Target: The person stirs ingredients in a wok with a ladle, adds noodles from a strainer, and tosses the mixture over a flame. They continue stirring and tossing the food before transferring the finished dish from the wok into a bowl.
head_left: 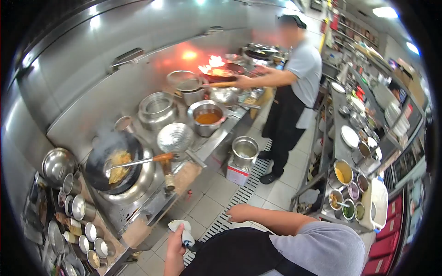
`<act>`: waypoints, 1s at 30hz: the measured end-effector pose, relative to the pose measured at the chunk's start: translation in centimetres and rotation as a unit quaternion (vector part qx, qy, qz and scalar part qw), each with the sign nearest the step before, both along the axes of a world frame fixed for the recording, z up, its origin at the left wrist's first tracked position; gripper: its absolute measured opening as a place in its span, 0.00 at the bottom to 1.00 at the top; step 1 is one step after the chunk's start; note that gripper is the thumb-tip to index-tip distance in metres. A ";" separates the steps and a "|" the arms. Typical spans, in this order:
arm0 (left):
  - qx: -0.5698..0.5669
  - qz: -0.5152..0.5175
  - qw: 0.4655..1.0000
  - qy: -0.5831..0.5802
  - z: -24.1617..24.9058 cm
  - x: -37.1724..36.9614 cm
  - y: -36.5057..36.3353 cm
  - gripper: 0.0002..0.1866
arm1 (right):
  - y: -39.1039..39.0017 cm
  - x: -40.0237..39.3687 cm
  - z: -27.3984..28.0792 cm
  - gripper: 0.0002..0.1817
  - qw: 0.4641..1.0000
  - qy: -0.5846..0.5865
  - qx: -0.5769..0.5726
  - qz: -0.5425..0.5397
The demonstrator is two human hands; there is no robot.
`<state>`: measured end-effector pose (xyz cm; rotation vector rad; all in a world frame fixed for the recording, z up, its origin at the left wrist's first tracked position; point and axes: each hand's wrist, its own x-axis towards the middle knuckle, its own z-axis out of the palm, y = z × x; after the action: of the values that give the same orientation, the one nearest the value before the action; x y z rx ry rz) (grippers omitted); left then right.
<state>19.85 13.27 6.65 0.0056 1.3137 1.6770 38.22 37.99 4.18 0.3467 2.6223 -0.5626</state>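
Note:
My left hand (175, 240) is closed around a folded white cloth (183, 231), low in front of my black apron. My right hand (239, 213) hangs over the floor in front of me with nothing in it, its fingers loosely apart. Left of my hands, a steaming black wok (95, 168) sits on the stove with yellowish food (120, 166) inside. A ladle (138, 162) with a wooden handle lies across the wok's rim, its bowl in the food. The wok's own handle (169, 178), wrapped in something pale, points toward me. Neither hand touches the wok or ladle.
A co-worker (294, 83) holds a flaming pan (220, 73) farther along the stove. Nearby are a perforated strainer (175, 137) and a pot of orange-brown liquid (207, 117). Seasoning containers (83, 209) stand at left; a steel pot (245, 149) sits on a box; shelves line the right.

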 end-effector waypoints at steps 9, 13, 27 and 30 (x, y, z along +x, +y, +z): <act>-0.073 -0.167 0.983 -0.002 -0.7 8.8 8.4 0.12 | 0.2 30.3 -12.3 0.21 0.943 -0.210 -0.031 -0.258; -0.050 -0.236 0.970 0.035 1.4 11.2 11.8 0.16 | -3.6 41.6 -13.7 0.19 0.832 -0.259 -0.108 -0.479; -0.038 -0.305 0.951 0.046 1.8 15.3 15.3 0.16 | -9.7 40.4 -16.4 0.24 0.782 -0.170 -0.227 -0.555; -0.050 -0.278 0.958 0.048 2.8 15.2 14.5 0.17 | -8.0 40.1 -17.1 0.22 0.816 -0.147 -0.203 -0.521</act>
<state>35.04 27.78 9.41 0.3687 1.3149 1.1404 78.30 30.01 -12.89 1.5949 1.7397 -1.2413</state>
